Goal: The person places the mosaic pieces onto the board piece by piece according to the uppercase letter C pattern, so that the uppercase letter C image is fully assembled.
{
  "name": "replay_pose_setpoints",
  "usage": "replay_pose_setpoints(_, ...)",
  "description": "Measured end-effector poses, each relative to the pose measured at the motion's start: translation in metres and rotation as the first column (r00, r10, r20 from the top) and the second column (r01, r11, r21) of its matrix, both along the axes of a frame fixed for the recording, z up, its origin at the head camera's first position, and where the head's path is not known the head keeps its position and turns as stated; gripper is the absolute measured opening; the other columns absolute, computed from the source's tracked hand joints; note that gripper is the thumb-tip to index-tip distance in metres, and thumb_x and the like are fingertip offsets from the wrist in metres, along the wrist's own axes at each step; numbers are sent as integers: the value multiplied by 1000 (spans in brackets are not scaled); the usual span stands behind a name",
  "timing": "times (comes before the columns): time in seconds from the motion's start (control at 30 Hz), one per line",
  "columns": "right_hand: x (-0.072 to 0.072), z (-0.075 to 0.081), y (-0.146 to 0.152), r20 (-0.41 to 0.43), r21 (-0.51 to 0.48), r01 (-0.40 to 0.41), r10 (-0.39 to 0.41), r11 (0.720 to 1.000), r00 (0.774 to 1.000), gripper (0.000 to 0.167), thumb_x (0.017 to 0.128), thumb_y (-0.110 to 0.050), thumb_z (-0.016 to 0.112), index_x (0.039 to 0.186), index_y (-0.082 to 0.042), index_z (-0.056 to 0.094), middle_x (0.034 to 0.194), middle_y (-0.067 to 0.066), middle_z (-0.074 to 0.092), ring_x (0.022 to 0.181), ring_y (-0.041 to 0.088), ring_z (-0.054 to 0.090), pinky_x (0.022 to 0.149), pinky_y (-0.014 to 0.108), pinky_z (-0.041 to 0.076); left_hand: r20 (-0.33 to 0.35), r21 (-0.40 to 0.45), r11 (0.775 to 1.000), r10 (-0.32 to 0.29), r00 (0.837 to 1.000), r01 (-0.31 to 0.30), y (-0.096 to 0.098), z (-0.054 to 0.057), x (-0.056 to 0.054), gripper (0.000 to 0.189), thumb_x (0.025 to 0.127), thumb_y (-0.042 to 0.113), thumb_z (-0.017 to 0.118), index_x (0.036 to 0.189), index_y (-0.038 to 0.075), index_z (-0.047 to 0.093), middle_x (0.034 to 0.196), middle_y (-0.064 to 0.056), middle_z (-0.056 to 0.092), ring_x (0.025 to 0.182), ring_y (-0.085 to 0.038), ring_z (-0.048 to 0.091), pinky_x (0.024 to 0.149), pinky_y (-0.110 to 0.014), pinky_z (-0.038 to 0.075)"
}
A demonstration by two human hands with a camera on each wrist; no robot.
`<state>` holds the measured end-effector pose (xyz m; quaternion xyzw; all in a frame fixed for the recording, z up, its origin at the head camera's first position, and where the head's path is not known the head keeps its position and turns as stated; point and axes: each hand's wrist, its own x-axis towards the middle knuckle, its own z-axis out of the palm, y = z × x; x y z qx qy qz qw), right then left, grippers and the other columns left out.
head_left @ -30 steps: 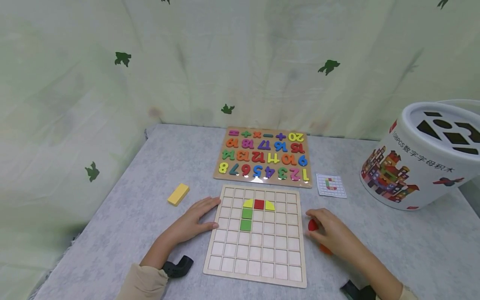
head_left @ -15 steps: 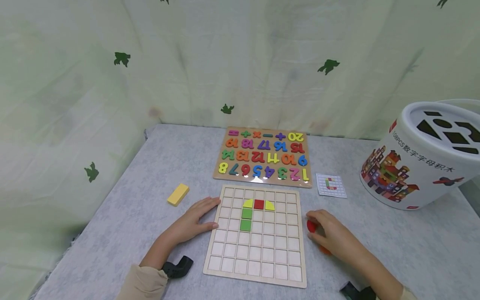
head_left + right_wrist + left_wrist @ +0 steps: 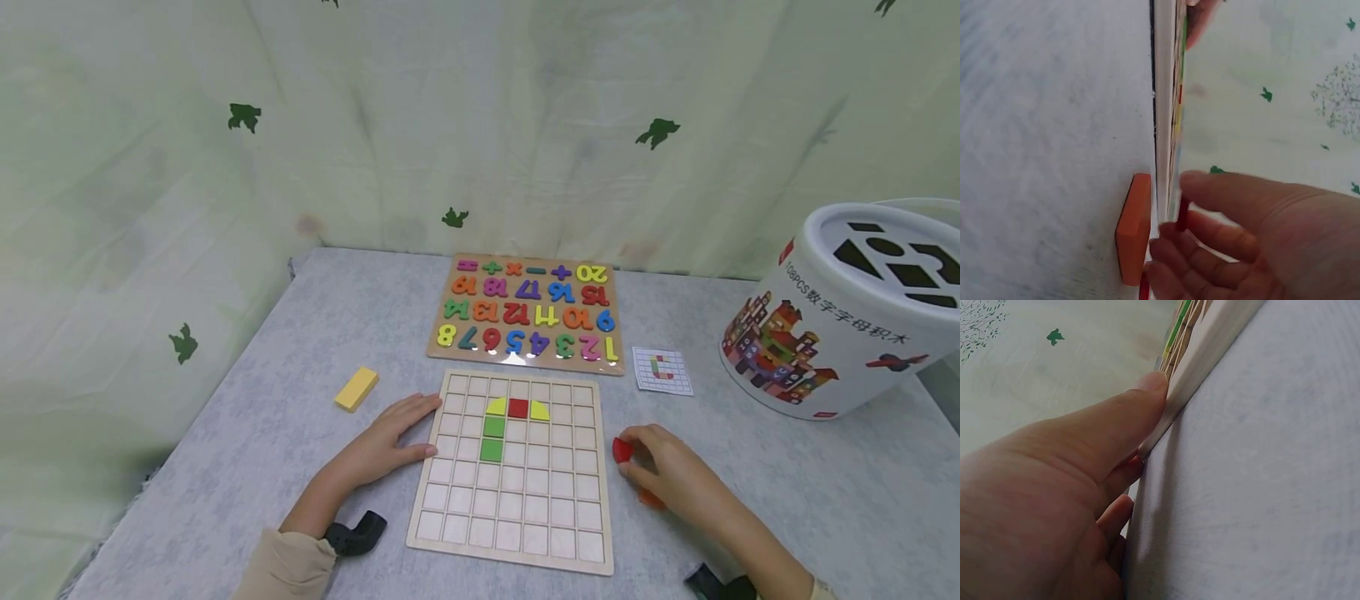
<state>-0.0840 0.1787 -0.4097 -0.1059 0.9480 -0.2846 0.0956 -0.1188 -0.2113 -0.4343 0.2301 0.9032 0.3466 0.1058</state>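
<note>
My left hand [image 3: 385,440] rests at the left edge of the wooden grid board [image 3: 510,560], fingers fairly straight. In the left wrist view, its thumb [image 3: 1129,412] touches the board's rim. On the board lie two green squares [image 3: 492,439], a red square [image 3: 517,408] and two yellow curved-edge pieces [image 3: 539,411]. Right of the board, my right hand [image 3: 663,462] pinches a small red piece [image 3: 622,450] between thumb and finger. In the right wrist view, another red piece [image 3: 1144,286] shows by the lower fingers, close to an orange block [image 3: 1135,231].
A number puzzle board [image 3: 525,312] lies behind the grid board. To its right are a small pattern card [image 3: 662,372] and a large white bucket [image 3: 840,333] with shaped holes in its lid. A yellow block [image 3: 357,389] lies at left, near my left hand.
My right hand has drawn slightly back and to the right, and its fingertips have shifted so more of the red piece shows. The left hand and the board pieces stay where they were.
</note>
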Motion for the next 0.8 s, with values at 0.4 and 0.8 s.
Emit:
replay_pose_setpoints(0.4,22,32,-37,-155,-135,-162,141,977,978,31,77,-13,72,106,-11,60,101,-5,58,89,14,55,72,26,51,4,-1,1000,5,1000,-5,-1,1,1,70,83,40,62,141,15,32,144,-4,29,133,-29,16,103,-52,16)
replay_pose_setpoints(0.8,31,19,-91,-224,-181,-413,371,893,901,27,83,-21,66,109,-14,59,102,-11,54,92,6,51,79,23,47,-2,-2,1000,1,1000,-1,-1,1,1,70,83,40,62,141,14,33,143,-4,30,133,-29,16,104,-51,16)
